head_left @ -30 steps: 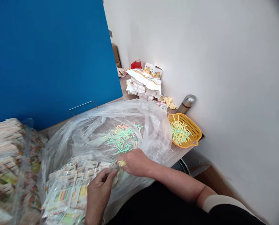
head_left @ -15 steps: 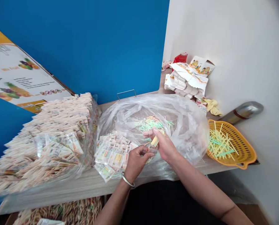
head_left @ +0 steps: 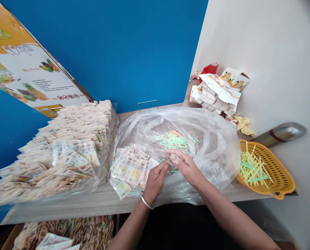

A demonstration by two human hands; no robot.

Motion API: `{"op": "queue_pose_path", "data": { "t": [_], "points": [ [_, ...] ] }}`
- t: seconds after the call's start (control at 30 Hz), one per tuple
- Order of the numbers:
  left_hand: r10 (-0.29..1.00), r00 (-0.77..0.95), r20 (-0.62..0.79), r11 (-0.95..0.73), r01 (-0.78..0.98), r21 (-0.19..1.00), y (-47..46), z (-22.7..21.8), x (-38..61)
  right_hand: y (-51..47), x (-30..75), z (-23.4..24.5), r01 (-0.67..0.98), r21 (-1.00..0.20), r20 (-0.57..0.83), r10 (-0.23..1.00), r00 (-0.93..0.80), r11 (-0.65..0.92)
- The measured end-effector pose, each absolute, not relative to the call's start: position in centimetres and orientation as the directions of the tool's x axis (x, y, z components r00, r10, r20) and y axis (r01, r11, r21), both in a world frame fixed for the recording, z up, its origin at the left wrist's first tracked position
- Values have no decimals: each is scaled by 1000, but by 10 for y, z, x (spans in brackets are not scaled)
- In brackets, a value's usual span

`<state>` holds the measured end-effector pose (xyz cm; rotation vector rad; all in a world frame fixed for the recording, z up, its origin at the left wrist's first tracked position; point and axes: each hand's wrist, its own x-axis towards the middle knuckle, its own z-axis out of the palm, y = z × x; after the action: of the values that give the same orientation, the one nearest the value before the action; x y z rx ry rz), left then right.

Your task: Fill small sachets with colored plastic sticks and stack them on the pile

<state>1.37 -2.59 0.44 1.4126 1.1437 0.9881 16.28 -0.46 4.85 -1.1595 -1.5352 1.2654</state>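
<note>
My left hand (head_left: 156,178), with a silver bangle at its wrist, is closed in a pinch. Its fingertips meet those of my right hand (head_left: 187,168), whose thumb and fingers curl together over the same spot. Whatever lies between them is hidden. Just behind the hands, a loose heap of short green, yellow and orange sticks (head_left: 174,140) rests on a clear plastic sheet (head_left: 212,146). Left of my left hand lies a pile of small clear printed packets (head_left: 132,170) with coloured sticks showing inside.
A large stack of filled packets (head_left: 74,128) stands on the table's left. At right, a yellow basket (head_left: 280,173) holds yellow and green sticks (head_left: 255,166), beside a steel cylinder (head_left: 282,132). Folded printed cartons (head_left: 220,92) sit at the back. More packets (head_left: 66,229) fill a box below.
Both hands have come closer together. The yellow sticks at my right hand and the small packet in my left fingers no longer show. The view has shifted left.
</note>
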Motion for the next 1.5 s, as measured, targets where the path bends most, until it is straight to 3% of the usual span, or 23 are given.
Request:
{"op": "queue_pose_path", "data": {
  "t": [0.1, 0.17, 0.23, 0.3, 0.4, 0.53, 0.63, 0.93, 1.17, 1.3, 1.5],
  "points": [
    [992, 122, 7, -34, 225, 974, -28, 8, -1, -5, 171, 44, 246, -954, 99, 956, -276, 169],
    [996, -77, 51, -22, 337, 941, -28, 10, -24, 3, 182, 36, 403, -877, 149, 947, -285, 260],
    [931, -337, 140, 26, 444, 896, -25, 8, -54, 19, 196, 26, 618, -729, 172, 953, -251, 294],
    [847, -487, 212, 93, 529, 843, -18, -2, -84, 42, 209, 20, 808, -528, 154, 965, -211, 261],
    [802, -523, 289, 161, 655, 739, -3, -30, -115, 81, 215, 15, 925, -289, 89, 969, -230, 246],
    [757, -494, 428, 169, 781, 601, 13, -61, -127, 131, 200, 8, 954, -123, 3, 961, -276, 274],
    [747, -462, 478, 132, 808, 574, 17, -65, -126, 158, 187, -3, 956, -38, -67, 954, -292, 290],
    [772, -379, 511, 24, 820, 571, 12, -56, -126, 138, 193, -10, 941, -55, -85, 938, -336, 333],
    [768, -347, 538, 13, 849, 528, 1, -52, -127, 129, 205, -8, 956, -272, -89, 986, -139, 110],
    [785, -335, 522, 22, 856, 516, -2, -56, -128, 132, 213, 5, 951, -309, -67, 996, -54, 30],
    [784, -322, 531, 28, 873, 487, -2, -62, -124, 122, 196, -11, 978, -204, -301, 948, -103, 41]
  ]
}}
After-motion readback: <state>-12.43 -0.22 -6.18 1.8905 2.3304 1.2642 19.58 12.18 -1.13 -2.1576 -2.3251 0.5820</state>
